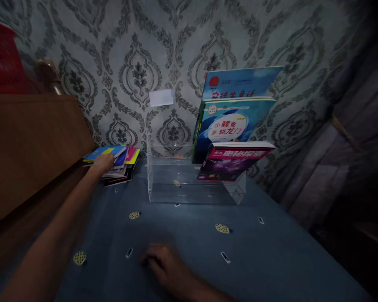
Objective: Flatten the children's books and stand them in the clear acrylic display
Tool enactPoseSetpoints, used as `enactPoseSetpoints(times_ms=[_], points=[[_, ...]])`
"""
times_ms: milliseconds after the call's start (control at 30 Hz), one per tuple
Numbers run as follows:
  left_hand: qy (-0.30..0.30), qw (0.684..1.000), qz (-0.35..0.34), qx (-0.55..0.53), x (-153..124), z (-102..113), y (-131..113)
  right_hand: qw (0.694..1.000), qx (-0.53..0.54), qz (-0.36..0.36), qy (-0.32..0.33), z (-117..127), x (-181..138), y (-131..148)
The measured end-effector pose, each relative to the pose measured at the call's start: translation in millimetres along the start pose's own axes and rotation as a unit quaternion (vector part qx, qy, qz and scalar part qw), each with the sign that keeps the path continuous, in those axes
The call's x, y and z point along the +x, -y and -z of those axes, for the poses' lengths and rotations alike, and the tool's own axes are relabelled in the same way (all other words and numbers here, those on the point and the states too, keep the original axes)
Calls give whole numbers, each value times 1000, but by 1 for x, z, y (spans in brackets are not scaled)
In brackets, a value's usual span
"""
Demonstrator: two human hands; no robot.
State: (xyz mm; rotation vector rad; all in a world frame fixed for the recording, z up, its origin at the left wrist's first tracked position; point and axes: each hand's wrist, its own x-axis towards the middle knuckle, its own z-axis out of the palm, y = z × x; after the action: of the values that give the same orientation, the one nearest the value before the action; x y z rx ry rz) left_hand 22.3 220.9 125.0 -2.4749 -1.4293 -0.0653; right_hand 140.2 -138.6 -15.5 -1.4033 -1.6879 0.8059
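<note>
My left hand (104, 162) reaches to the far left and is closed on the near edge of a blue book (105, 152) with a yellow patch. That book lies on top of an untidy stack of books (116, 172). My right hand (164, 262) rests low over the table near its front, fingers loosely curled in, with nothing visible in them. Beyond it stands a clear acrylic rack (189, 193) with stepped tiers. At its right side lean a purple book (229, 161), a blue book with a white oval (239, 121), and a taller blue book (245, 79) behind.
A blue cloth with pineapple prints covers the table (189, 235). To the left rises a brown wooden board (31, 147), with a red object (3, 58) above it. Patterned wallpaper (138, 71) bears a white label (161, 97). A tied curtain (327, 167) hangs at the right.
</note>
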Motion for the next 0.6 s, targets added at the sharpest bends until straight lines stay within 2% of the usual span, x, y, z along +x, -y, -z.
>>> enactPoseSetpoints(times_ms=[100, 167, 233, 267, 333, 367, 433, 500, 533, 600], points=[[-3, 1000, -16, 7, -21, 7, 3, 1000, -6, 11, 1, 1, -1, 3], [-5, 1000, -25, 10, -50, 8, 9, 1000, 4, 15, -9, 1, -1, 2], [-16, 999, -41, 1, -93, 1, 18, 999, 37, 9, -33, 1, 0, -2], [-40, 997, -62, -19, -121, -5, 23, 996, 61, 3, -59, 1, 1, -5], [-104, 983, -120, -91, -183, -20, 31, 984, 109, -8, -138, 3, 5, -10], [-113, 972, -156, -134, -215, -27, 34, 974, 128, -14, -186, 5, 7, -13], [-69, 958, -197, -195, -269, -39, 35, 953, 154, -31, -258, 7, 11, -17], [-14, 957, -174, -233, -302, -49, 31, 947, 159, -40, -275, 8, 14, -18], [7, 958, -151, -243, -309, -54, 29, 951, 151, -34, -269, 8, 15, -18], [32, 963, -99, -251, -305, -66, 23, 964, 117, -8, -240, 7, 15, -17]])
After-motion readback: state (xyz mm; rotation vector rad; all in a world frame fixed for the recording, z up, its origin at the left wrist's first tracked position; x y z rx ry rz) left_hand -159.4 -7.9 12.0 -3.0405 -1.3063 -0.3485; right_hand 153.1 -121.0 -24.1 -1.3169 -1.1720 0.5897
